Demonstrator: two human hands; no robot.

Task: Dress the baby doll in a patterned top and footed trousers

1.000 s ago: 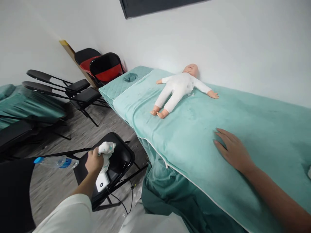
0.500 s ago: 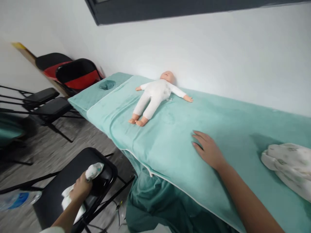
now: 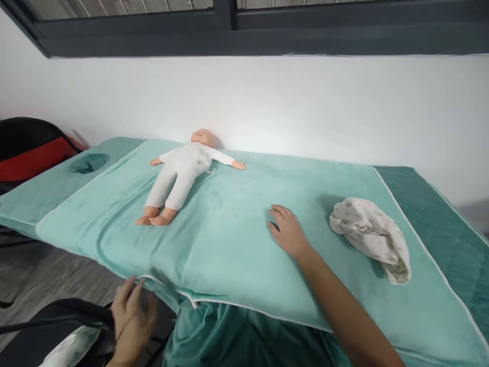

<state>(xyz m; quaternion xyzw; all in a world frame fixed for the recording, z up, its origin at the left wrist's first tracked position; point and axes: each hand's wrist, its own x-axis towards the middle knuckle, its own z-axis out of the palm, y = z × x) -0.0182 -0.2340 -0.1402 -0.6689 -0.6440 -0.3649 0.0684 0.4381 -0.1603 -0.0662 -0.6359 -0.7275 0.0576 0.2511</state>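
Note:
My right hand [image 3: 289, 232] lies flat on the pale green bed cover [image 3: 244, 255], fingers stretched out, holding nothing. A baby doll [image 3: 178, 168] in a white suit lies on its back to the left, arms spread, its head by the wall. To the right of that hand rests a crumpled white patterned cloth [image 3: 370, 237]. My left hand [image 3: 132, 318], slightly blurred, is raised near the bed's front edge with its fingers apart and empty. Beside it, a white item with green print [image 3: 72, 346] lies on a black chair [image 3: 34, 326]; its kind is unclear.
A wall with a dark window frame [image 3: 267, 30] runs behind the bed. At the left end the bed has a face hole [image 3: 89, 163], and a black and red chair [image 3: 34, 153] stands beyond it. Darker green fabric [image 3: 237, 336] hangs below the front edge.
My left hand has let go of the white green-printed item on the chair and moved up toward the bed. My view has turned right. My right hand stays flat on the cover.

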